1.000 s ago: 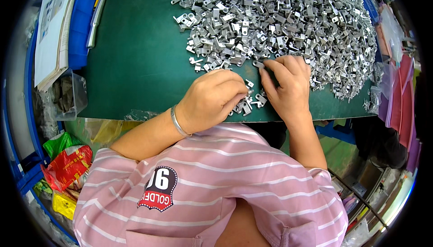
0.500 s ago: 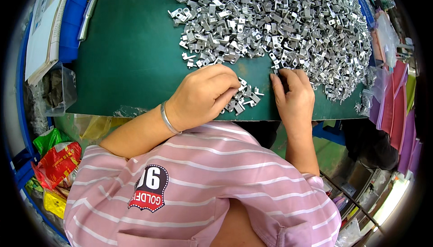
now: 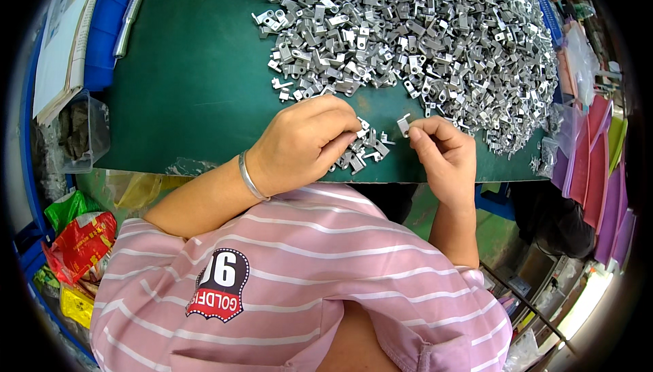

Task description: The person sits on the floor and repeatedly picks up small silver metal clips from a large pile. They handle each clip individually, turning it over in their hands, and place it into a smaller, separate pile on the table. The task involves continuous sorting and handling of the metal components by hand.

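Our right hand (image 3: 447,153) pinches a metal bracket (image 3: 403,126), long axis roughly near-to-far, prong (image 3: 407,116) pointing far; our left hand (image 3: 304,137) curls, inner fingers hidden; we cannot tell its grip.

You have bright, fairly even light on the green tabletop (image 3: 197,79), with small glints across the metal brackets (image 3: 422,39) beyond your right hand (image 3: 445,158). Low to its right, a white strip (image 3: 586,311) glares; fisheye distortion bends edges toward a black rim.
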`<state>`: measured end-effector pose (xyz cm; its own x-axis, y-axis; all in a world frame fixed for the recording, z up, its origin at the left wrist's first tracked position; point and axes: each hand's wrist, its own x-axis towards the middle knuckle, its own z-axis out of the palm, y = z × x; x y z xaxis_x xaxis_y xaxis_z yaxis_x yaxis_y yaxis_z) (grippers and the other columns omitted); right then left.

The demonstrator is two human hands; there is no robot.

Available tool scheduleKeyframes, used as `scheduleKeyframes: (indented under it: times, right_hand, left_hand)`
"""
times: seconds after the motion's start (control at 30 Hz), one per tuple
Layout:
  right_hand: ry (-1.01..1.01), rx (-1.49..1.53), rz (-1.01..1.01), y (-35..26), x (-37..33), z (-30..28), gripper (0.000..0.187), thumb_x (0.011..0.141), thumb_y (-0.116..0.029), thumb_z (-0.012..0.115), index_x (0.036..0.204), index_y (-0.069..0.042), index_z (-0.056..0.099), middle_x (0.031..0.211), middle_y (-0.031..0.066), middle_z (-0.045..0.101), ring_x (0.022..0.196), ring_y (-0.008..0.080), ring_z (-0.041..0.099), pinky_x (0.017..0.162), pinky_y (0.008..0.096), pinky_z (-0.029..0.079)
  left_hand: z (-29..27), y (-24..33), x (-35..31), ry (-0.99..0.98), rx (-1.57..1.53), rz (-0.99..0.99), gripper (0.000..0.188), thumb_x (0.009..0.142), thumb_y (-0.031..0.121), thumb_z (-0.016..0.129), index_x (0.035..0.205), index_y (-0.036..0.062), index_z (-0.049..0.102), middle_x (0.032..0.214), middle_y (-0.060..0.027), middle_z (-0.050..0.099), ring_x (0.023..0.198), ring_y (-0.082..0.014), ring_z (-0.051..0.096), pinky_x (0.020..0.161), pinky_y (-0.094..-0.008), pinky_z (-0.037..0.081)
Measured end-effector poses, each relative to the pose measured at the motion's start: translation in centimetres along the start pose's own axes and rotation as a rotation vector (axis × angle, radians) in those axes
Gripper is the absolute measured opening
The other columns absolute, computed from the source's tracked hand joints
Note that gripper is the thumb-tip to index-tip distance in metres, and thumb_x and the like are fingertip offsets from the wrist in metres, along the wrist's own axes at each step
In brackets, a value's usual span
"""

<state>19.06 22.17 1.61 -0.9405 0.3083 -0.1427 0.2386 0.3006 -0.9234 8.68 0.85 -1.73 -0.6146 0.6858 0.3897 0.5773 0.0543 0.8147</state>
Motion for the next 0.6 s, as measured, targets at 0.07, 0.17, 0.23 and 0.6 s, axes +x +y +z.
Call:
scheduleKeyframes:
  times: [0.07, 0.17, 0.23, 0.6]
  right_hand:
    - [-0.069, -0.057, -0.142, 0.3, -0.2, 0.4, 0.006, 0.087, -0.003, 0.068, 0.089, 0.001, 0.07, 0.075, 0.0033, 0.063, 0.065, 0.0087, 0.055, 0.057, 0.023, 0.041]
    - [-0.025, -0.37, -0.399, -0.3, 0.4, 1.3, 0.009, 0.084, -0.001, 0.068, 0.093, 0.0, 0.07, 0.082, 0.0109, 0.064, 0.068, 0.023, 0.06, 0.06, 0.0315, 0.047]
    - [0.172, -0.642, -0.541, 0.3, 1.7, 1.6, 0.016, 0.082, 0.0, 0.068, 0.097, -0.001, 0.07, 0.085, 0.0117, 0.062, 0.073, 0.0287, 0.06, 0.064, 0.036, 0.049]
    - [0.064, -0.129, -0.223, 0.3, 1.8, 0.8, 0.013, 0.09, 0.004, 0.061, 0.102, 0.004, 0.066, 0.093, 0.0123, 0.068, 0.079, 0.0196, 0.067, 0.066, 0.0286, 0.054]
  left_hand:
    - [0.1, 0.1, 0.0, -0.001, 0.003, -0.001, 0.019, 0.077, -0.005, 0.071, 0.094, 0.0005, 0.068, 0.094, -0.012, 0.067, 0.08, -0.0243, 0.066, 0.069, -0.0311, 0.054]
    - [0.2, 0.1, 0.0, -0.021, 0.017, 0.001, 0.019, 0.077, -0.004, 0.072, 0.095, 0.0004, 0.068, 0.095, -0.0125, 0.067, 0.08, -0.0248, 0.066, 0.068, -0.0313, 0.054]
    - [0.1, 0.1, 0.0, -0.032, 0.017, -0.004, 0.019, 0.077, -0.003, 0.072, 0.096, 0.0004, 0.068, 0.095, -0.0125, 0.067, 0.08, -0.0249, 0.066, 0.069, -0.0314, 0.054]
    - [0.1, 0.0, 0.0, -0.023, -0.016, -0.003, 0.018, 0.077, -0.004, 0.072, 0.094, 0.0003, 0.068, 0.094, -0.0119, 0.066, 0.079, -0.0241, 0.066, 0.068, -0.0316, 0.054]
